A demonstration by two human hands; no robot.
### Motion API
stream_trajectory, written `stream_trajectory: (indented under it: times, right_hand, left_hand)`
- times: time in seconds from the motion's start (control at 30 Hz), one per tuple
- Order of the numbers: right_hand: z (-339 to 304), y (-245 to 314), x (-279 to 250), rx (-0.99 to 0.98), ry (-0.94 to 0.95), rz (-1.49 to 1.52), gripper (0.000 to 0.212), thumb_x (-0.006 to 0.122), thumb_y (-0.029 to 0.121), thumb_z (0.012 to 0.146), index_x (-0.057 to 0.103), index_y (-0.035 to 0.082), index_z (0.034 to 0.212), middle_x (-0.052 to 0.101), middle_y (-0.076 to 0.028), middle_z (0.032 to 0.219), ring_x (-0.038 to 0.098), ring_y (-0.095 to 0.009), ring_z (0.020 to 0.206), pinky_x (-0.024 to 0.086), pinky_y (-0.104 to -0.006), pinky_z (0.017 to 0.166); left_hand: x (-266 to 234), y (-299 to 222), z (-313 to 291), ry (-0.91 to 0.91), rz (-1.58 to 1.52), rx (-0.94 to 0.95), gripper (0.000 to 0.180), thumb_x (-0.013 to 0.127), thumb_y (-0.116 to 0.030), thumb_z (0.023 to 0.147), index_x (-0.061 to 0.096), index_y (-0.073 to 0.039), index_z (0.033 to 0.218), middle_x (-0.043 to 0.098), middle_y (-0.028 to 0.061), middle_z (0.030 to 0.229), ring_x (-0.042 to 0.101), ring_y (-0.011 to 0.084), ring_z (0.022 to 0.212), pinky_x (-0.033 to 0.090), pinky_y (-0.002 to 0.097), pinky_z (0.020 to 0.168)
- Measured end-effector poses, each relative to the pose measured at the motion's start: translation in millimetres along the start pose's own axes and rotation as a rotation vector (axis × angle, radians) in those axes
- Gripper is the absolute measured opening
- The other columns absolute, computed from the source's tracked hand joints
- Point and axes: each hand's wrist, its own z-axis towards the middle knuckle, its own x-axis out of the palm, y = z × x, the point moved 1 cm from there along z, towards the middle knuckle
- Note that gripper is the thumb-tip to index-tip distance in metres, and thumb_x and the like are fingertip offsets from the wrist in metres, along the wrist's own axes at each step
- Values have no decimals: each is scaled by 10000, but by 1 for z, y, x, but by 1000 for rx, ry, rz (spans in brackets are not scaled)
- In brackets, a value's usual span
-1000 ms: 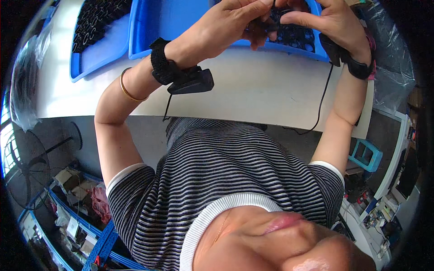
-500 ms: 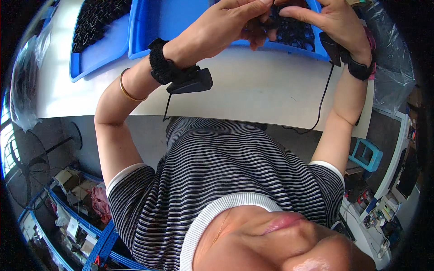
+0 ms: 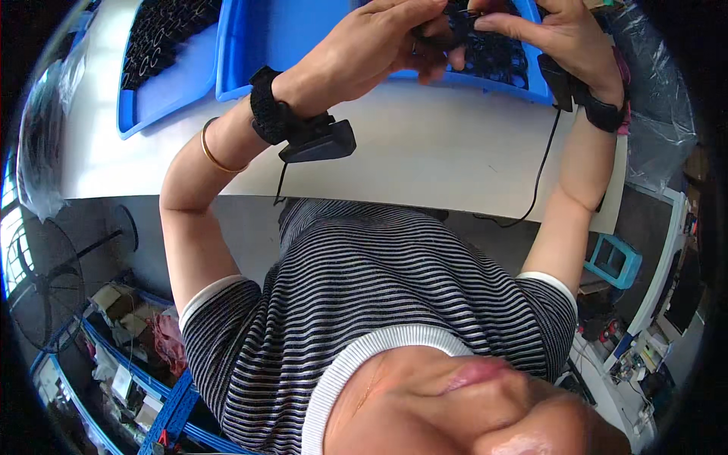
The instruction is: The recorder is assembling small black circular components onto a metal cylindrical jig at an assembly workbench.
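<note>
Both my hands work above the right part of a blue tray [image 3: 472, 88] that holds many small black parts [image 3: 500, 57]. My left hand [image 3: 379, 49] has its fingers curled round a small dark part [image 3: 459, 26], whose exact shape is blurred. Close beside it, my right hand [image 3: 557, 38] brings its thumb and a fingertip toward each other at that part. What lies between them is hidden at the upper edge of the picture. Black straps with small dark devices [image 3: 322, 142] sit on both my wrists.
A second blue tray [image 3: 129, 106] with black ring-like parts stands at the far left. Both trays rest on a white table [image 3: 425, 152]. A thin black cable [image 3: 540, 174] hangs from my right wrist over the table's front edge. Clear plastic sheeting [image 3: 660, 121] is at the right.
My left hand has shifted slightly, and the dark part in its fingers has turned. My right thumb has moved a little to the right.
</note>
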Motion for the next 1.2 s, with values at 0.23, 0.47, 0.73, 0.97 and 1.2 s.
stream_trajectory:
  times: [0.23,0.47,0.73,0.97,1.2]
  right_hand:
    - [1,3,2,60,16,-46,165,801,41,844,689,-8,954,646,-78,866,652,-177,792,521,-302,714]
    - [0,-4,2,8,22,7,163,804,60,835,695,-15,930,648,-89,856,643,-209,813,509,-332,741]
    - [2,-7,4,-38,23,-42,152,800,73,846,698,-11,921,655,-82,836,632,-224,819,493,-346,752]
    - [1,-7,4,-31,17,29,149,798,82,856,702,-11,921,656,-82,825,627,-221,808,490,-344,746]
    - [3,-6,4,-69,33,24,168,810,94,846,693,-13,900,651,-81,810,616,-222,797,488,-347,739]
  left_hand:
    - [0,-2,0,46,16,16,404,385,-433,1132,486,-103,921,655,87,903,618,158,800,494,308,706]
    - [8,-4,2,-3,33,-24,400,448,-460,1108,571,-81,1073,558,0,888,659,138,874,492,280,690]
    - [7,-2,3,-10,33,-22,419,450,-479,1102,584,-83,1132,546,-9,890,656,133,869,486,280,693]
    - [8,-2,3,-20,41,-32,431,445,-485,1103,590,-79,1115,549,-9,887,650,133,860,480,278,690]
    - [7,-3,3,17,70,-9,425,436,-480,1107,583,-83,1066,567,11,880,633,139,834,484,281,694]
